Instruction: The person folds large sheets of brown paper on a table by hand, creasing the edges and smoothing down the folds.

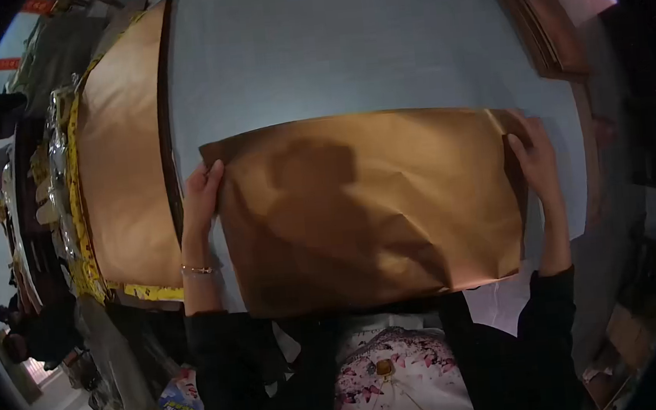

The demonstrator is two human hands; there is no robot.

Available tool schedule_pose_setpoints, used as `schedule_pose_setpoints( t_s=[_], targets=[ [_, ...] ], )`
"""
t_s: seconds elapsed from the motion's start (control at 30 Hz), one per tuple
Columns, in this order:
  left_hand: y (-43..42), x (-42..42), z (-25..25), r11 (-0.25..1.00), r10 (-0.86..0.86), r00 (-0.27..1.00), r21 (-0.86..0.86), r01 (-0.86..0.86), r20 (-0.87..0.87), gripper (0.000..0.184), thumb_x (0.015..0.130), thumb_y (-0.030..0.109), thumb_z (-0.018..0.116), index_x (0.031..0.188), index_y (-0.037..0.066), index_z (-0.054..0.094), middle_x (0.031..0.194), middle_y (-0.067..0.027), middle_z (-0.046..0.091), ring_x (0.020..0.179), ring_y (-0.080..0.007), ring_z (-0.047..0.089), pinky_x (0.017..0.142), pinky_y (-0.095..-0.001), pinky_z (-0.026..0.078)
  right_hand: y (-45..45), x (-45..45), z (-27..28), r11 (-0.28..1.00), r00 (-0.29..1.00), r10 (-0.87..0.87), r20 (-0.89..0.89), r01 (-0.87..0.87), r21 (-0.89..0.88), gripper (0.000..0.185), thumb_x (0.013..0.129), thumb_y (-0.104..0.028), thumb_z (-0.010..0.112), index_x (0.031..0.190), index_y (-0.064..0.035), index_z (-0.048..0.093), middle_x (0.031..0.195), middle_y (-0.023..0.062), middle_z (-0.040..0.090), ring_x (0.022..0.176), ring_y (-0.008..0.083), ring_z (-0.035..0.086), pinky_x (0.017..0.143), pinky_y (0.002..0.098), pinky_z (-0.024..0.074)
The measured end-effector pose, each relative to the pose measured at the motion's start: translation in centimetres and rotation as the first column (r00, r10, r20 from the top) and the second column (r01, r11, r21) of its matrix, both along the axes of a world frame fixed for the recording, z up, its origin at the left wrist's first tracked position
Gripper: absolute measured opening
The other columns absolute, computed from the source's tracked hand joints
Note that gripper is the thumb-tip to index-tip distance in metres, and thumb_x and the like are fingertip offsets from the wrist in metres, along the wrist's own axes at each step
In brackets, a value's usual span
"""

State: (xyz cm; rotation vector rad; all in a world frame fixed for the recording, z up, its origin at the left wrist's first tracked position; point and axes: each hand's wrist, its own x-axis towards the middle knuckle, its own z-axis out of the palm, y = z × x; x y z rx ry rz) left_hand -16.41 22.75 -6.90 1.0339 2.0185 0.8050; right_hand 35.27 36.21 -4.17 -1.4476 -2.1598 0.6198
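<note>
1. Covering the near part of the grey tabletop (331, 50), the brown kraft-paper sheet (374, 209) appears light, flexible and readily creased; opposite side edges likely give the surest hold.
2. Its long axis runs left to right.
3. Left hand (202, 196) and right hand (536, 156) pinch opposite ends near the far corners, thumbs on top.
4. Brown-topped stack (128, 159) lies leftward.

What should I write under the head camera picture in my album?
Left hand, right hand, holding brown paper by its sides.
</note>
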Motion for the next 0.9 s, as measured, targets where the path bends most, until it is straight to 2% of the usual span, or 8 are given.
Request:
schedule_pose_setpoints(
  t_s=[0.03,0.1,0.13,0.37,0.43,0.6,0.67,0.9],
  targets=[
    [0.4,2.7,2.5,0.994,0.075,0.935,0.047,-0.097,0.346,0.024,0.09,0.025,0.053,0.098,0.003,0.059,0.089,0.0016,0.06,0.081,-0.0061,0.052,0.071,-0.0208,0.042,0.2,-0.2,-0.1,1.0,1.0,0.022,-0.01,-0.022,-0.001,0.032,0.087,-0.011,0.053,0.12,-0.0091,0.051,0.099,0.0085,0.05,0.09,0.0211,0.049,0.08,0.0283,0.0402],
    [0.3,2.5,2.0,0.989,0.098,0.933,0.071,-0.13,0.347,0.025,0.09,0.025,0.053,0.099,0.003,0.059,0.09,0.0017,0.06,0.08,-0.006,0.053,0.071,-0.0209,0.043,0.7,-0.2,-0.2,0.995,0.998,0.009,-0.06,-0.015,-0.094,0.031,0.088,-0.018,0.053,0.117,-0.0075,0.053,0.099,0.0091,0.05,0.093,0.0211,0.049,0.082,0.0281,0.0398],
    [0.3,2.0,1.6,0.992,0.082,0.92,0.06,-0.113,0.384,0.027,0.09,0.025,0.052,0.101,0.0,0.057,0.084,0.0016,0.059,0.074,-0.0035,0.052,0.065,-0.0188,0.043,1.0,0.0,-0.1,0.993,1.0,-0.014,0.028,0.017,-0.121,0.031,0.088,-0.02,0.054,0.116,-0.0066,0.052,0.102,0.0093,0.051,0.096,0.0211,0.05,0.084,0.0278,0.0393],
    [0.5,2.1,1.7,0.991,0.084,0.922,0.069,-0.119,0.377,0.028,0.09,0.024,0.053,0.1,-0.001,0.058,0.084,0.0001,0.061,0.073,-0.0037,0.053,0.065,-0.0191,0.044,1.5,0.3,-0.4,0.966,0.988,-0.101,-0.115,0.07,-0.247,0.025,0.086,-0.013,0.057,0.108,-0.0022,0.054,0.1,0.008,0.052,0.095,0.0185,0.052,0.084,0.0297,0.0431],
    [0.5,1.9,1.4,0.991,0.092,0.879,0.043,-0.127,0.468,0.026,0.09,0.025,0.053,0.102,0.003,0.059,0.09,0.002,0.06,0.077,-0.0041,0.053,0.07,-0.0191,0.044,1.9,1.2,-0.8,0.975,0.997,-0.046,-0.068,0.03,-0.22,0.024,0.086,-0.011,0.057,0.107,-0.0019,0.054,0.102,0.008,0.052,0.096,0.0185,0.053,0.084,0.0296,0.043],
    [0.5,2.1,1.7,0.992,0.084,0.899,0.052,-0.118,0.429,0.024,0.09,0.024,0.053,0.1,0.003,0.058,0.085,0.0032,0.06,0.074,-0.0038,0.052,0.067,-0.0187,0.043,1.3,0.1,0.1,0.992,0.998,-0.056,-0.001,0.056,-0.113,0.02,0.084,-0.007,0.057,0.103,-0.0007,0.054,0.104,0.0081,0.053,0.098,0.0195,0.053,0.084,0.0297,0.0431],
    [0.3,1.4,0.8,0.995,0.065,0.908,0.044,-0.091,0.415,0.024,0.09,0.025,0.053,0.098,0.003,0.058,0.082,0.0041,0.059,0.073,-0.0032,0.051,0.066,-0.0185,0.043,1.2,0.1,-0.2,1.0,0.999,0.008,-0.048,-0.009,-0.009,0.015,0.084,-0.006,0.057,0.098,-0.0026,0.054,0.103,0.0048,0.055,0.087,0.015,0.054,0.076,0.0258,0.0423],
    [0.4,1.6,0.8,0.99,0.073,0.925,0.085,-0.113,0.374,0.028,0.089,0.026,0.055,0.097,0.0,0.059,0.077,0.0026,0.059,0.066,-0.0019,0.05,0.059,-0.0176,0.041,1.5,0.8,-0.9,0.994,0.998,-0.061,-0.016,0.059,-0.093,0.012,0.081,-0.002,0.059,0.092,-0.0029,0.054,0.109,0.0066,0.052,0.091,0.0163,0.053,0.076,0.028,0.0436]
  ],
)
